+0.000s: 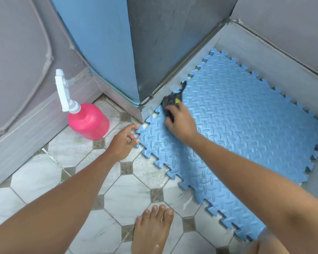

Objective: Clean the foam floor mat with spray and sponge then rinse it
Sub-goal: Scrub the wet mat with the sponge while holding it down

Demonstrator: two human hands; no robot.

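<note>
Over at nine o'clock on the tiled floor (44, 180) stands one pink spray bottle (88, 121) with a white trigger head, upright and close to the grey wall. Just beside it, toward its four o'clock, the left hand (122, 142) reaches in with its fingers lightly bent, the fingertips touching the toothed corner of the mat; it grips nothing that I can see. At six o'clock one bare foot (152, 231) is planted on the tiles, near the mat's edge. One blue corner post (108, 52) rises at twelve o'clock. Right of the left hand, and apart from it, the right hand (180, 121) is curled round one dark sponge (170, 101) with a spot of yellow showing, pressing it down on the mat near the post's base. One blue foam floor mat (237, 116), edged with jigsaw teeth, lies flat from the centre out to three o'clock, partly on the tiles and partly on a grey floor.
</note>
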